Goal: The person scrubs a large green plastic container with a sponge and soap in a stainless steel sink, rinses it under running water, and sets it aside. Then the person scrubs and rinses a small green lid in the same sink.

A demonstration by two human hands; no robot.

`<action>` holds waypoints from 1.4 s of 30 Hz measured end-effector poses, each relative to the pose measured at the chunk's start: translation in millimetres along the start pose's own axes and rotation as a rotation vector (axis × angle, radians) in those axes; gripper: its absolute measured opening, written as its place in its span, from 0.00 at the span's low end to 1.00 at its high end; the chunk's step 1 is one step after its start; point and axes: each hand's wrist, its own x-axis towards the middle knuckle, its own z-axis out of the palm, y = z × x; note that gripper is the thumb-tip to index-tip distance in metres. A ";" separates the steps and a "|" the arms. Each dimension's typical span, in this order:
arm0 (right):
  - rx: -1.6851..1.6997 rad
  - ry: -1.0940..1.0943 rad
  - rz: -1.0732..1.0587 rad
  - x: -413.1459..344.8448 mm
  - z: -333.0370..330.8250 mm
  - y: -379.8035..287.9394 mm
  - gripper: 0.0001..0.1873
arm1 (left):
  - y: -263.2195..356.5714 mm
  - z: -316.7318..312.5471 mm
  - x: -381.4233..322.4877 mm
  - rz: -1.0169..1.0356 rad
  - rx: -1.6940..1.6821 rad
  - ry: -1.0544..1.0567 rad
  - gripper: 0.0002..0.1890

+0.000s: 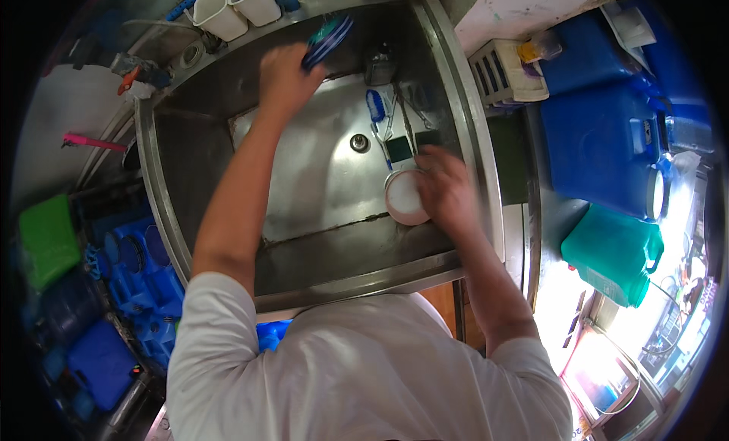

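My left hand (289, 79) is raised over the far side of the stainless steel sink (319, 173), its fingers closed around a blue-and-teal object (329, 39). Motion blur hides what that object is. Lower right, my right hand (447, 187) is at the side of a round pinkish-white tub (403, 197), its fingers overlapping the rim; whether it grips the tub is unclear. Beyond the tub lie a blue-bristled brush (375, 105), a dark green scouring pad (398, 149) and thin metal utensils. A dark bottle (380, 65) stands in the far right corner.
The drain (359, 143) sits mid-basin. White plastic containers (221, 13) stand along the far ledge. At left is a tap with an orange handle (128, 80). To the right are a plastic basket (507, 74), a big blue jerrycan (598, 148) and a green jug (615, 250).
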 end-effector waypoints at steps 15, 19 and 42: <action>-0.527 -0.592 0.089 9.4 320.9 216.3 0.11 | -19.4 -111.3 -345.2 -1.206 -0.897 -0.321 0.12; -0.619 -0.608 0.017 29.8 333.8 226.2 0.08 | -23.4 -109.0 -339.2 -1.232 -0.867 -0.268 0.10; -0.633 -0.898 -0.395 45.7 316.3 240.5 0.11 | -14.6 -122.5 -316.3 -1.196 -0.704 -0.152 0.07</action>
